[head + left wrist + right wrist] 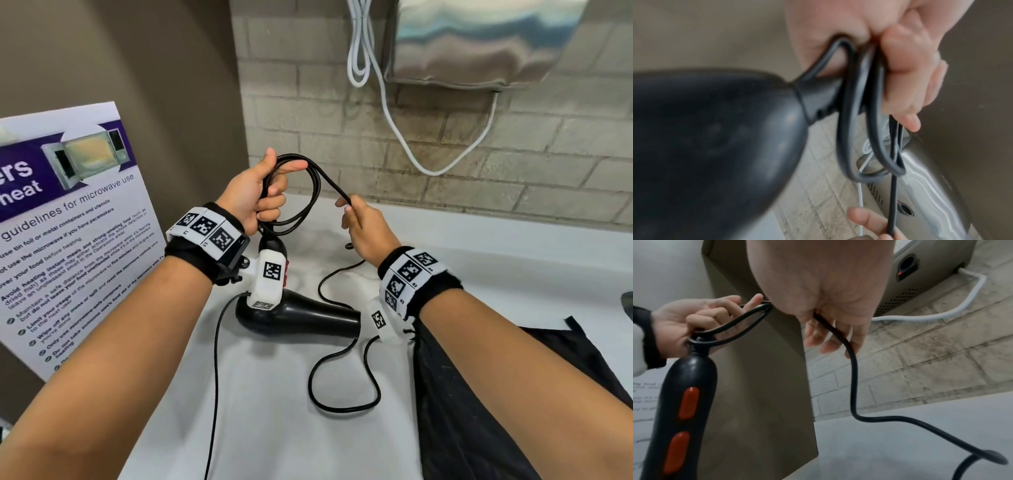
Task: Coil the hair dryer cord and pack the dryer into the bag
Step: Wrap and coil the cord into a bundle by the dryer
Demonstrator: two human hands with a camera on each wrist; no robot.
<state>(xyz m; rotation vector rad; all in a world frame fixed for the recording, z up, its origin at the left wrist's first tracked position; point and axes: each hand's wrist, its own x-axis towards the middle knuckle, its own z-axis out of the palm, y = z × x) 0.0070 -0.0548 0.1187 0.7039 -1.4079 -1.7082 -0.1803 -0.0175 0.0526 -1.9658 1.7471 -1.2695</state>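
Note:
My left hand (270,195) grips several loops of the black cord (313,192) at the top of the black hair dryer (301,315), whose handle points up toward that hand. In the left wrist view the cord loops (859,113) hang under my curled fingers (902,73) beside the dryer handle (715,146). My right hand (351,209) pinches the cord a short way to the right. From my right hand (828,308) the cord (851,369) runs down to the counter. The handle (684,402) has two orange-red switches. The black bag (479,394) lies under my right forearm.
Loose cord (342,377) snakes over the white counter (274,438) in front of the dryer. A microwave guidelines poster (68,222) leans at the left. A metal wall unit (479,41) with white cables (394,113) hangs on the brick wall behind.

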